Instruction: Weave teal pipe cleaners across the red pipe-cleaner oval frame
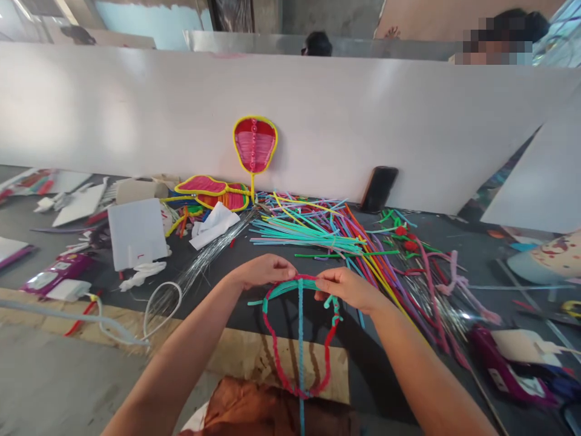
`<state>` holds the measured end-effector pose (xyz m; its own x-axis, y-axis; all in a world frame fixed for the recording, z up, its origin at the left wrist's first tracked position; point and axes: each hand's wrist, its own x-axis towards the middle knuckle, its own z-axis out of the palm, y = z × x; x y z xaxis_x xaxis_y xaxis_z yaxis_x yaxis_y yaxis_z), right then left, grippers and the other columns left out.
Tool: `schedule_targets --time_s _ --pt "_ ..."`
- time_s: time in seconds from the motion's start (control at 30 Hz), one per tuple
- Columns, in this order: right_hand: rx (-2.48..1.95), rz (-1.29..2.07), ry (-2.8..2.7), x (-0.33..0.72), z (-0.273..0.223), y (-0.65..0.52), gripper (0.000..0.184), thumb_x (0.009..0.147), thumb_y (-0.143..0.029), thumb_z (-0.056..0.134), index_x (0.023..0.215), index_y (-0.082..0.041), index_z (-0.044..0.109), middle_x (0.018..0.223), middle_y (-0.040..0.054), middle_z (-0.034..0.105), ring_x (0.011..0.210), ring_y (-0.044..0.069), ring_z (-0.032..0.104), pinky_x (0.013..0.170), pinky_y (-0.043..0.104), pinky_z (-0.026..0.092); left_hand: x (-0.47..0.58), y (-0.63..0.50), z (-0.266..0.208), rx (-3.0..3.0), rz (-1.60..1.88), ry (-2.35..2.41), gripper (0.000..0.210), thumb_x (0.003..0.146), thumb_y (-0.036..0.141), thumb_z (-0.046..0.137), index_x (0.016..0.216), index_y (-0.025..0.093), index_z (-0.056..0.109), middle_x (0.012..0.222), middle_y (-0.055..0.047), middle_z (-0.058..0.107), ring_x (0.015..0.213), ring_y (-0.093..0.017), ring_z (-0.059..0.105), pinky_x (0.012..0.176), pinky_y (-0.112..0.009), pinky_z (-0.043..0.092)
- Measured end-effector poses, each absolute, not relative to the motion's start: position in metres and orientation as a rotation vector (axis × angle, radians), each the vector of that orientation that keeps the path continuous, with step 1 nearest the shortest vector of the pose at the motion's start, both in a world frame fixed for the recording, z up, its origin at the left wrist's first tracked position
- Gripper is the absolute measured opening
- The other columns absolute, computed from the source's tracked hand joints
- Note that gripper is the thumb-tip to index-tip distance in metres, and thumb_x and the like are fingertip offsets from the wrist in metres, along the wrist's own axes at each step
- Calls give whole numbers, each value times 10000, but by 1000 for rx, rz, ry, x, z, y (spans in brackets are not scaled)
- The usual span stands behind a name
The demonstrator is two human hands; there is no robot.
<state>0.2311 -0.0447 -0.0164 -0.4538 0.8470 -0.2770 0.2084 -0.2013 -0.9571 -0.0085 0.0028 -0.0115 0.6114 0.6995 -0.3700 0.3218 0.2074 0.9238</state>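
Observation:
A rounded loop frame of red and teal pipe cleaners (275,348) hangs upright over the near edge of the table. A blue pipe-cleaner stem (301,339) runs down its middle and past its bottom. My left hand (267,270) pinches the top of the loop, just left of the stem. On the other side of the stem, my right hand (347,288) grips the same top edge between thumb and fingers. Curled green ends (334,306) stick out below my right hand. Teal strands lie along the top of the loop between both hands.
Loose pipe cleaners (313,236) pile up beyond my hands, beside bundled thin wires (204,254). A finished yellow-rimmed pink fan shape (255,145) stands against the white board (327,121). A phone (380,189) leans there too. Purple devices (57,272) with cables lie at both sides.

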Motion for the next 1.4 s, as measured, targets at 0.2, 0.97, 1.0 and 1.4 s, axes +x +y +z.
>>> schedule_targets --time_s 0.2,0.97,1.0,1.4 --pt "-1328 1721 -1354 229 -33 -53 491 827 -582 452 853 -159 700 696 52 713 701 207 661 654 299 463 15 -2 -15 1725 228 944 326 734 440 590 832 149 700 637 14 620 564 -117 480 516 -197 317" --pt "-1524 1316 -1847 239 -30 -55 377 883 -447 405 862 -180 669 808 28 709 779 191 644 644 256 444 25 -12 -15 1892 183 1063 300 790 413 492 845 179 672 717 9 670 659 -128 578 561 -187 370" --pt "-1534 1306 -1893 235 -29 -57 353 877 -429 421 836 -184 672 777 23 708 744 185 642 631 251 439 25 -12 -14 1890 173 1063 289 784 402 496 839 181 674 701 13 670 646 -125 576 552 -186 366" --pt "-1644 1196 -2074 224 -19 -60 230 865 -302 439 826 -229 654 741 -7 719 634 146 624 538 227 361 22 -13 -17 1795 132 1138 222 738 341 518 735 175 665 655 9 672 599 -125 567 523 -199 346"
